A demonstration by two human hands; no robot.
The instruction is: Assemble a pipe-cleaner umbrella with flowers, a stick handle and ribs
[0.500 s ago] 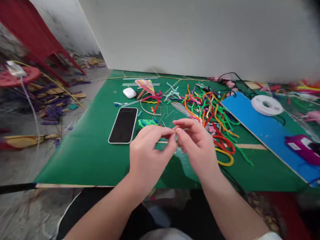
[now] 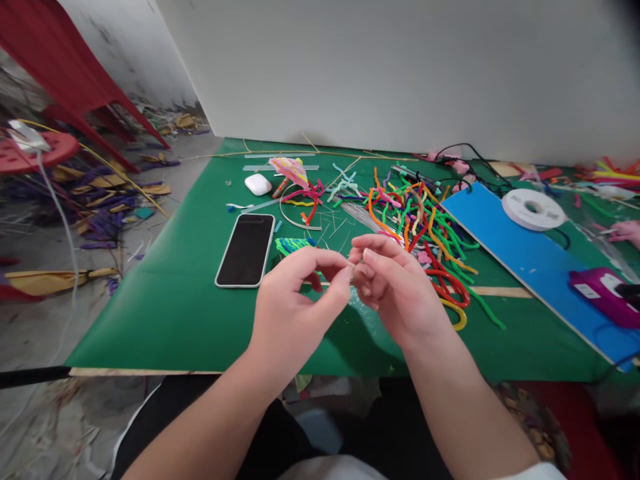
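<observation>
Over the middle of the green table [image 2: 165, 313], my left hand [image 2: 295, 293] pinches with thumb and forefinger a tiny pale piece too small to name. Facing it, my right hand [image 2: 400, 287] has its fingers curled, the thumb and forefinger close together near the same spot; what they hold, if anything, is hidden. Just behind my left hand lies a green and blue striped piece [image 2: 294, 245], partly covered by the fingers. Thin wire pieces [image 2: 330, 223] are scattered beyond the hands. A heap of coloured pipe cleaners [image 2: 415, 207] spreads behind and right of my right hand.
A phone [image 2: 246, 250] and a white earbud case [image 2: 258, 184] lie at left, with a pink and yellow umbrella shape [image 2: 290, 170] behind. On the right are a blue board [image 2: 530, 260], a ribbon spool [image 2: 534, 209] and a purple device [image 2: 607, 295]. Another person's hand [image 2: 627, 232] shows at the right edge.
My right hand has turned slightly and its fingertips have drawn a little away from the left ones. My left hand keeps its pinch. The other person's hand has shifted slightly.
</observation>
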